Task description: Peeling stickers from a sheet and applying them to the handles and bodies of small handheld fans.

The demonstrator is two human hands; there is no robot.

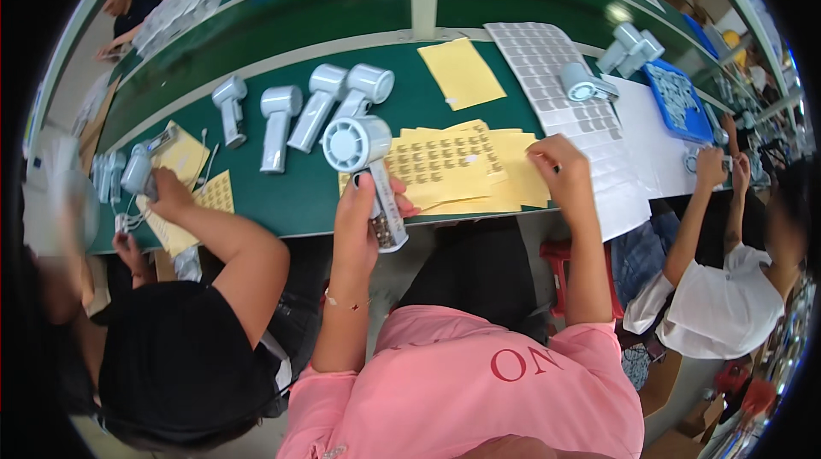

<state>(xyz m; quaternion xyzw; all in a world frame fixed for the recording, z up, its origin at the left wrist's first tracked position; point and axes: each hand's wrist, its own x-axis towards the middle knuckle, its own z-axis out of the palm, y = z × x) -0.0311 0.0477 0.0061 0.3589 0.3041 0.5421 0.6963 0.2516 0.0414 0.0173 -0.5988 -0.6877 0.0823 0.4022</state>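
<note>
My left hand [352, 215] is wrapped round the handle of a light blue handheld fan [349, 144], its round grille tilted up and facing me. The handle's lower part looks clear, with dark bits showing inside. Over the right end of a stack of yellow sticker sheets [445, 164], my right hand [563, 170] is raised with its fingers curled to a pinch. Whatever sits between those fingertips, if anything, is too small to make out. Rows of small dark stickers cover the top sheet. Beyond my left hand stand or lie several more fans [275, 121] on the green table [248, 203].
Another yellow sheet [462, 73] lies farther back. To the right are a grey gridded sheet [556, 74], a fan [581, 83] on it, and a blue tray [680, 100] of parts. A co-worker in black [184, 356] works at left, another in white [727, 305] at right.
</note>
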